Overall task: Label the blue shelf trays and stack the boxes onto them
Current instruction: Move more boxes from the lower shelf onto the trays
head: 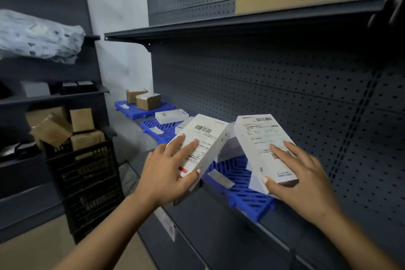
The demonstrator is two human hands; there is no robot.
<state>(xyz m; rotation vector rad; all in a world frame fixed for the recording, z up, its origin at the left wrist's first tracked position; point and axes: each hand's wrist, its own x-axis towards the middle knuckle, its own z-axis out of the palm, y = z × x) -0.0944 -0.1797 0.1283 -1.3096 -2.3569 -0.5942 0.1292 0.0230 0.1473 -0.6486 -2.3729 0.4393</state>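
While both hands work at frame center, the left hand (pixel 168 173) grips a white box (pixel 200 146), fingers spread on its label w/ thumb curled at the lower edge. Right hand (pixel 300 178) holds a second white box (pixel 264 147) the same way, lower right of center, tilted over the nearest blue tray (pixel 243 193). A paper label (pixel 220 178) lies on that tray btwn the boxes. Farther back, mid-left, two more blue trays (pixel 162 127) carry a flat white box (pixel 172 115) & two brown cartons (pixel 148 101). Black crate (pixel 87 180) w/ cartons sits lower left.

Dim shelving, white boxes brightly lit, wide-angle bending, blurred edges
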